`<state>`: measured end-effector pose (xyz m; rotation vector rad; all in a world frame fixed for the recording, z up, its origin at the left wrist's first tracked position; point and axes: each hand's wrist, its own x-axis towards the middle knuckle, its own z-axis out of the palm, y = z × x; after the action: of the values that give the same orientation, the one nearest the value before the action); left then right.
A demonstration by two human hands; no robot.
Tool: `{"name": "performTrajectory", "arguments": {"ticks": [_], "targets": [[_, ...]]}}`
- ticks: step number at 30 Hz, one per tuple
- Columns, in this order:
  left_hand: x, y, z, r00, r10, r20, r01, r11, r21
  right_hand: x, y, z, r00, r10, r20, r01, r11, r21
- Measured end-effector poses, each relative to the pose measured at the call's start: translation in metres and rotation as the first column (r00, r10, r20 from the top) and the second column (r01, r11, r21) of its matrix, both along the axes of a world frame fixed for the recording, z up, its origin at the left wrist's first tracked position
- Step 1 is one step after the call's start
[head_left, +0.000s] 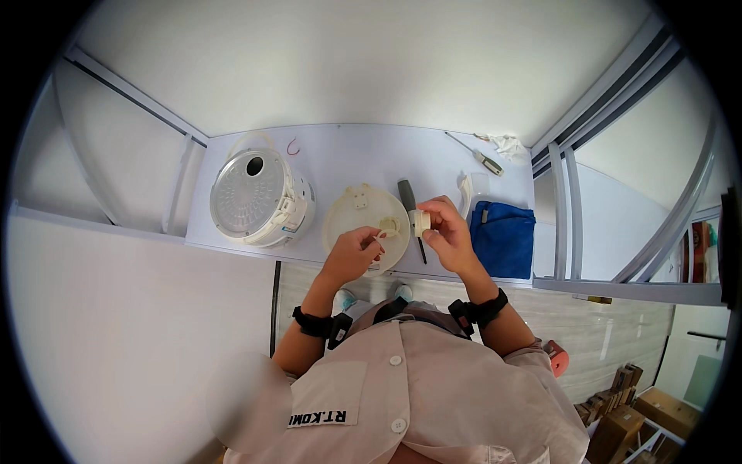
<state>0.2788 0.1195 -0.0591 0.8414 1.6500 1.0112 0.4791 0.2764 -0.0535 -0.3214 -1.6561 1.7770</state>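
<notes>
My right hand (pixel 451 236) pinches a short round cream plastic piece (pixel 421 223) between thumb and fingertips, above the disc's right edge. My left hand (pixel 352 255) is closed, its fingertips meeting at a thin pale part too small to name. Just past those fingertips a cream ring-shaped piece (pixel 389 226) shows over the round off-white plastic disc (pixel 344 224). Whether it touches the left hand I cannot tell. A screwdriver with a grey handle (pixel 406 193) lies by the disc's right side, its shaft partly hidden behind the round piece.
A white lidded pot-shaped appliance (pixel 249 197) stands at the left. A folded blue cloth (pixel 502 240) lies at the right, near a clear container (pixel 478 184). Farther back are another screwdriver (pixel 487 162), crumpled white tissue (pixel 508 147) and a small red curved piece (pixel 292 147).
</notes>
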Motion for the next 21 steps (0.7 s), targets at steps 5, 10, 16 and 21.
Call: {"name": "performTrajectory", "arguments": {"ticks": [5,10,16,21], "targets": [[0.003,0.0,-0.001,0.99,0.008,-0.14,0.003,0.997,0.078,0.008,0.006,-0.011,0.989,0.041,0.141,-0.021,0.99,-0.139],[0.0,0.002,-0.018,0.99,0.071,-0.124,-0.054,0.99,0.132,0.015,0.014,-0.035,0.935,0.228,0.27,-0.142,0.942,-0.304],[0.005,0.007,-0.028,0.993,0.088,-0.085,-0.077,0.989,0.126,-0.002,-0.001,-0.024,0.699,0.001,0.715,-0.148,0.978,0.144],[0.008,0.016,-0.027,0.995,0.05,-0.083,-0.045,0.997,0.066,-0.014,-0.014,-0.027,0.666,-0.245,0.704,-0.008,0.942,0.336]]}}
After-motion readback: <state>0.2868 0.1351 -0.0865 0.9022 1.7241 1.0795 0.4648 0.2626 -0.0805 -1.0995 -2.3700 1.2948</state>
